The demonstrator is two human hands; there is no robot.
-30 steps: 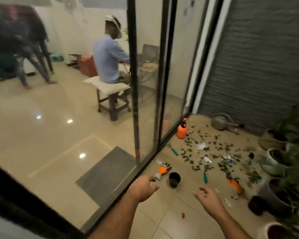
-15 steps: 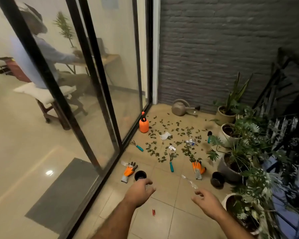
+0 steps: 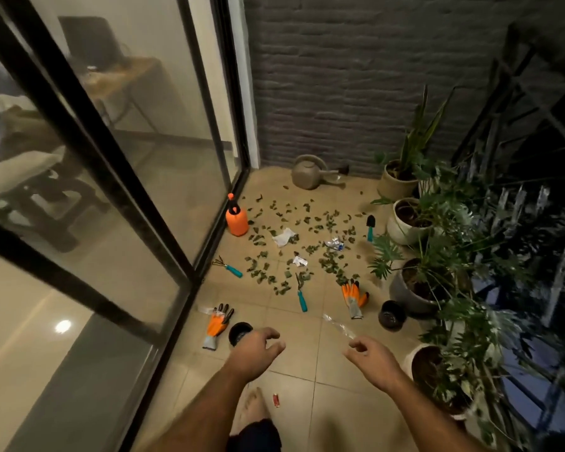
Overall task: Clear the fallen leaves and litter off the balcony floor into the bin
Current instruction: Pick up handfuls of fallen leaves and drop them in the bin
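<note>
Several green fallen leaves (image 3: 302, 243) lie scattered over the tiled balcony floor (image 3: 294, 324) ahead of me. Among them are a crumpled white paper (image 3: 284, 237), a shiny wrapper (image 3: 335, 244), a small white scrap (image 3: 299, 261) and a clear plastic strip (image 3: 338, 326). A small red piece of litter (image 3: 276, 400) lies near my bare foot. My left hand (image 3: 256, 353) and my right hand (image 3: 374, 358) hang in front of me, fingers loosely curled and holding nothing. No bin is in view.
Two orange gloves (image 3: 217, 324) (image 3: 354, 296), teal-handled hand tools (image 3: 301, 296) (image 3: 229, 268) (image 3: 370, 227), an orange sprayer (image 3: 236, 218), a watering can (image 3: 310, 174) and two small black pots (image 3: 239, 332) (image 3: 391, 315) lie about. Potted plants (image 3: 437, 256) line the right side. Glass sliding doors (image 3: 137, 164) stand left.
My view has swung from the indoor room to the right and onto the balcony floor. Both hands stay raised and empty, a little nearer the litter.
</note>
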